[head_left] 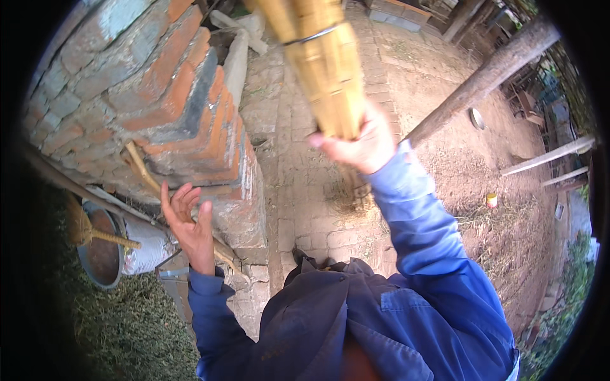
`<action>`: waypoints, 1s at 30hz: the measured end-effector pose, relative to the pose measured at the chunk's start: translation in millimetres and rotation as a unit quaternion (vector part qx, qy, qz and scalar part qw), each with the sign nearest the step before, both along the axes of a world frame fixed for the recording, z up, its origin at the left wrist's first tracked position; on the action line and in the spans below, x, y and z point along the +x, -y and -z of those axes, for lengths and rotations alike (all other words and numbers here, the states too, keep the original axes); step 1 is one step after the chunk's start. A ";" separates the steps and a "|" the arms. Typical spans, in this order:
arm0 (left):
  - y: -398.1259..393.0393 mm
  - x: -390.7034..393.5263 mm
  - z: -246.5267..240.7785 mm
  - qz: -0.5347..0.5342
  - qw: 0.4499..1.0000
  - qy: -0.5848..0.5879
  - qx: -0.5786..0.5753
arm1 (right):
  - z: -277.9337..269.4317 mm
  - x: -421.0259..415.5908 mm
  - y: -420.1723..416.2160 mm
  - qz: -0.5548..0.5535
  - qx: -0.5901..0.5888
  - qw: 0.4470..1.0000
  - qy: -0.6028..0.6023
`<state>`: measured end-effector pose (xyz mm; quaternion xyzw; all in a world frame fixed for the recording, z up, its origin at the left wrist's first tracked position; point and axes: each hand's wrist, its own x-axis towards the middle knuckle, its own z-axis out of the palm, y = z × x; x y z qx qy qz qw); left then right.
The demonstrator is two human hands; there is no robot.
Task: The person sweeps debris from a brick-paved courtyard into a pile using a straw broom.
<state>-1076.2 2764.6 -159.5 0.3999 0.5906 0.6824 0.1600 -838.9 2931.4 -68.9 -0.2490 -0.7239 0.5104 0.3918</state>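
My right hand (364,143) is raised in front of me and grips the lower end of a bundle of dry yellow stalks (329,76). A dark band ties the bundle, whose upper end runs out of view at the top; it is slightly blurred. My left hand (188,214) holds nothing, palm up with its fingers apart, near the corner of a brick wall (190,114). Just beyond its fingertips a bent wooden stick (140,166) leans at the wall.
A wooden post (481,85) slants at the right. A bucket (100,247) and a white sack (145,250) stand at the left. Straw lies on the brick paving (310,190); a small yellow container (491,199) and a metal bowl (476,119) are farther right.
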 end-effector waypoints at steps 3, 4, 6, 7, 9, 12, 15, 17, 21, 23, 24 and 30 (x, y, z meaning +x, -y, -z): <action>-15.8 63.7 -84.4 0.046 0.977 0.024 0.208 | 26.2 -33.7 49.3 -0.127 0.073 0.988 0.056; -10.3 80.9 -117.8 0.076 0.980 0.012 0.184 | 41.6 -36.5 68.9 -0.156 0.102 0.982 -0.007; 15.3 107.0 -139.1 -0.036 0.986 0.027 0.163 | 63.3 -12.3 107.1 -0.141 0.135 0.981 0.002; 33.8 97.1 -138.0 -0.009 0.970 0.151 0.188 | 72.3 3.6 119.9 -0.117 0.156 0.980 -0.028; 61.2 100.3 -131.2 -0.006 0.977 0.134 0.168 | 114.1 65.8 140.9 -0.034 0.064 0.997 0.027; 92.1 106.7 -115.3 -0.031 0.977 0.163 0.137 | 253.0 163.0 165.9 0.163 -0.455 0.867 0.119; 116.7 142.6 -121.7 -0.054 0.969 0.164 0.174 | 326.8 183.9 191.2 0.225 -0.810 0.540 -0.035; 104.2 208.2 -137.3 -0.128 0.967 0.145 0.166 | 357.6 181.7 199.3 0.236 -0.848 0.448 -0.154; 151.4 199.8 -143.7 -0.102 0.986 0.026 0.130 | 392.5 119.7 225.0 0.252 -0.789 0.499 -0.254; 169.6 207.4 -157.7 -0.093 0.982 -0.003 0.162 | 393.0 96.0 237.5 0.247 -0.781 0.506 -0.269; 183.3 204.7 -166.0 -0.041 0.988 0.012 0.151 | 385.9 84.5 242.4 0.228 -0.788 0.499 -0.281; 214.4 158.0 -199.1 0.070 0.970 -0.026 0.232 | 355.7 48.7 234.7 0.140 -0.758 0.559 -0.304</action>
